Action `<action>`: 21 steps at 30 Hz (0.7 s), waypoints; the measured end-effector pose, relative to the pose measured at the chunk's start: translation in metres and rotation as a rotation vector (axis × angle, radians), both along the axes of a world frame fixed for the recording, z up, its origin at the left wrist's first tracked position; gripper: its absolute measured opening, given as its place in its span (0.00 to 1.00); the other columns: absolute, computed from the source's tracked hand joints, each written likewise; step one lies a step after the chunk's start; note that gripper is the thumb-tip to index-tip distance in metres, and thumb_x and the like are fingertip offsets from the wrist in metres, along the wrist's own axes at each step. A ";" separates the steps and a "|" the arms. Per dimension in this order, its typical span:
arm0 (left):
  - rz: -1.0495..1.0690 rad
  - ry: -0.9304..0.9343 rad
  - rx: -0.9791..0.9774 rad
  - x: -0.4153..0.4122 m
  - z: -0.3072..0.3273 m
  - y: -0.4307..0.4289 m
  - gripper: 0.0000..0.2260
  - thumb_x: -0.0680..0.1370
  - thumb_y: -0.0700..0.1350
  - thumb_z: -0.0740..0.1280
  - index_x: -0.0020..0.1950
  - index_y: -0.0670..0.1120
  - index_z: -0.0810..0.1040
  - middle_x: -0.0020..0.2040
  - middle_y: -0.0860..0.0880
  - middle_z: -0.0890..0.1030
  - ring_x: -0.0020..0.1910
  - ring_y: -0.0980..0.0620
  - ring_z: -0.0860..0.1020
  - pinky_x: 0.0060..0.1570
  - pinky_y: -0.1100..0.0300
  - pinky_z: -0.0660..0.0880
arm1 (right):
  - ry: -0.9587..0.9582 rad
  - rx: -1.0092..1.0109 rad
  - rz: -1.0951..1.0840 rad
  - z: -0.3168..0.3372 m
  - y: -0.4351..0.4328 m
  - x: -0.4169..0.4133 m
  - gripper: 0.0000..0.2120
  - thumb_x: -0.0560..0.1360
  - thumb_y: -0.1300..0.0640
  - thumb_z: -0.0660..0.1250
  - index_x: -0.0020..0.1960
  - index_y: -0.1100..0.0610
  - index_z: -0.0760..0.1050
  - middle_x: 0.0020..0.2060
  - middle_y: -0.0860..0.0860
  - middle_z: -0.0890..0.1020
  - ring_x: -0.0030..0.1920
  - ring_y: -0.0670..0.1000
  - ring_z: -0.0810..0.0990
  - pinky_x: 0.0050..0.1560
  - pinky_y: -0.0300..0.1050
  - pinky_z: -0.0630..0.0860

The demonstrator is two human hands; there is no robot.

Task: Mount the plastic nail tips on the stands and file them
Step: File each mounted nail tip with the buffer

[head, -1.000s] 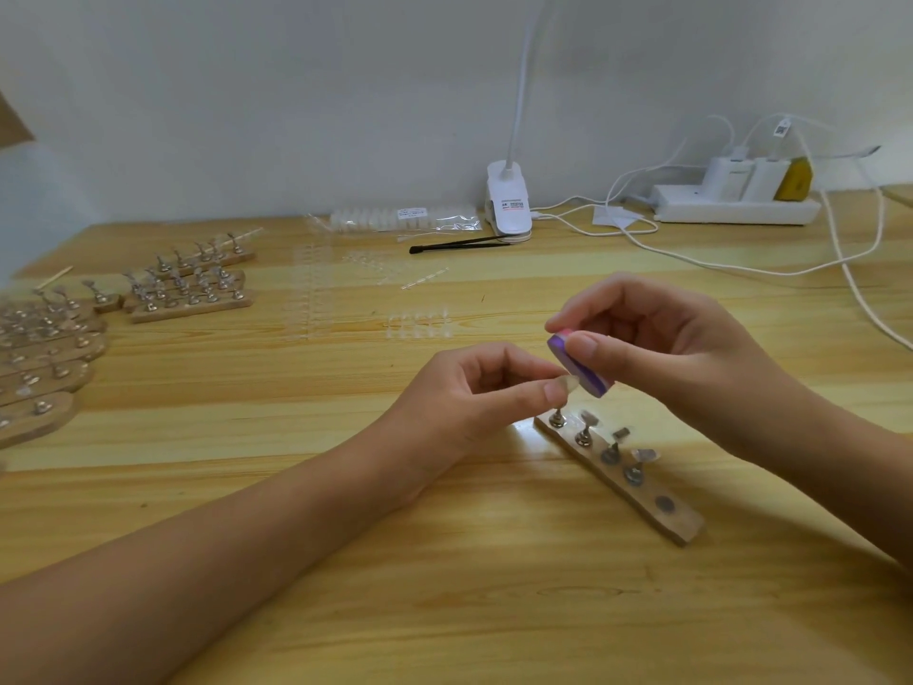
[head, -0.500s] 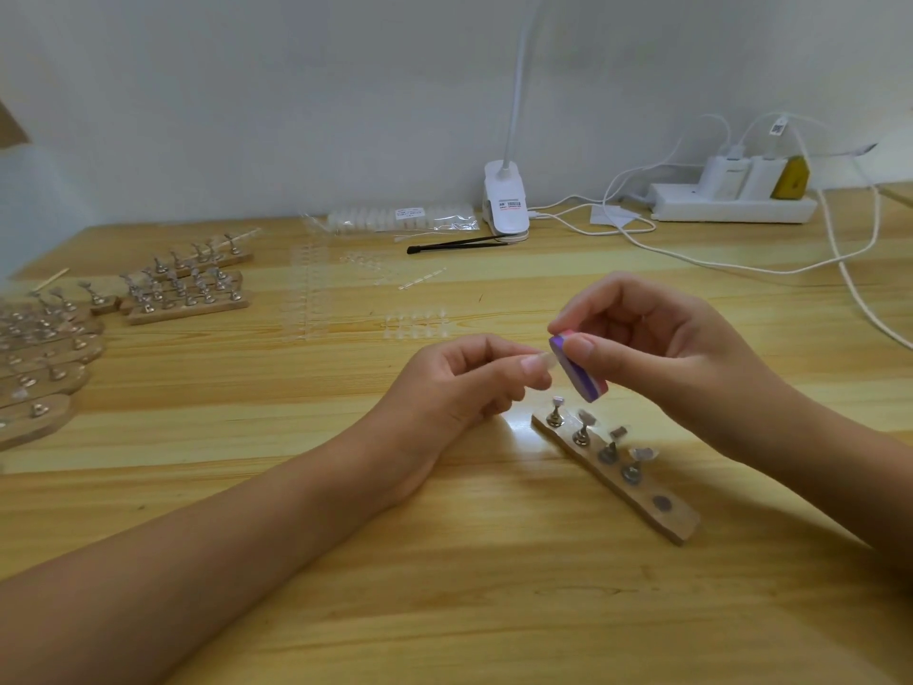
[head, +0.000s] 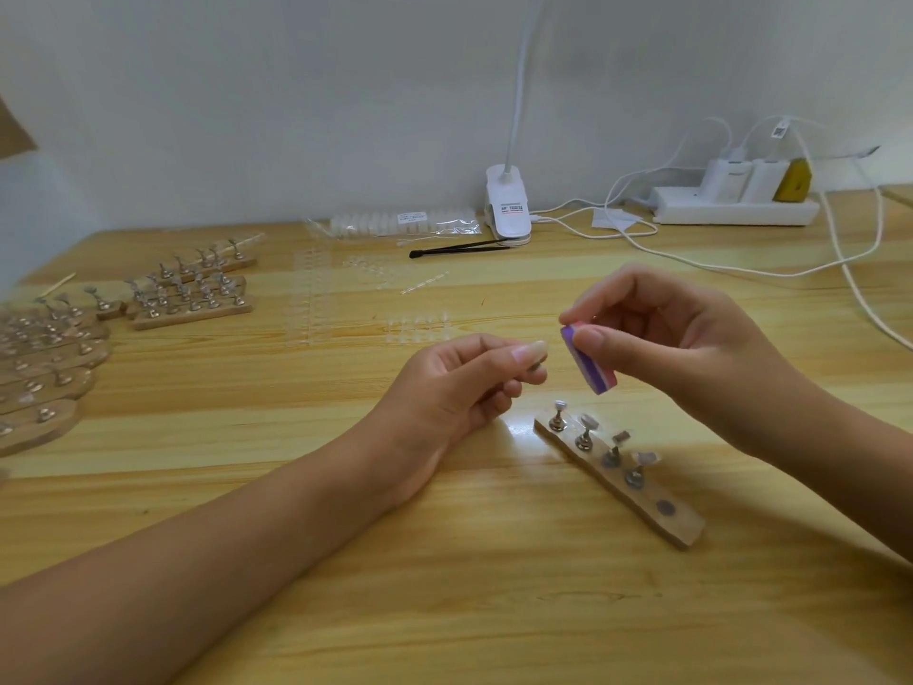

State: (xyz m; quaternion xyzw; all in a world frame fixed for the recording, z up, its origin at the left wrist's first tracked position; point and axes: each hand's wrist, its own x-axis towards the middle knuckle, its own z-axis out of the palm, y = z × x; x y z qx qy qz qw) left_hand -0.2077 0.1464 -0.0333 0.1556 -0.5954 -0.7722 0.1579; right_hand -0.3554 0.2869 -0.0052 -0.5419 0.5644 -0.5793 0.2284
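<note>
Centre frame: left hand [head: 459,383] pinching a nail tip [head: 538,347], right hand [head: 667,338] gripping a purple file [head: 590,363] just above a wooden stand strip [head: 642,501]. Pale wooden table [head: 494,610]; white wall [head: 296,116], lamp [head: 508,205], power strip [head: 731,212] along upper edge.

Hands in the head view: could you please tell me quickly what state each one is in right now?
Left hand: closed, pinching a nail tip between thumb and forefinger.
Right hand: closed, gripping the purple file block.
</note>
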 end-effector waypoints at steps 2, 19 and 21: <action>-0.003 0.001 -0.011 0.000 -0.001 0.000 0.12 0.64 0.53 0.76 0.43 0.49 0.87 0.42 0.51 0.84 0.37 0.60 0.77 0.41 0.69 0.76 | 0.016 0.001 -0.009 -0.001 -0.001 -0.002 0.12 0.70 0.54 0.70 0.49 0.60 0.79 0.35 0.49 0.82 0.35 0.44 0.79 0.39 0.34 0.76; -0.022 0.025 -0.107 0.001 -0.002 0.000 0.08 0.69 0.52 0.75 0.46 0.53 0.85 0.42 0.54 0.82 0.43 0.58 0.77 0.47 0.66 0.75 | 0.727 -0.036 -0.146 -0.016 -0.001 -0.017 0.11 0.74 0.46 0.69 0.56 0.44 0.78 0.55 0.41 0.77 0.60 0.48 0.76 0.55 0.44 0.77; -0.081 0.052 -0.177 0.003 -0.002 0.003 0.02 0.72 0.49 0.73 0.43 0.52 0.83 0.40 0.55 0.81 0.41 0.60 0.78 0.45 0.69 0.74 | 0.667 -0.046 -0.108 -0.016 0.000 -0.008 0.10 0.73 0.45 0.70 0.54 0.42 0.76 0.55 0.39 0.77 0.60 0.49 0.77 0.49 0.52 0.80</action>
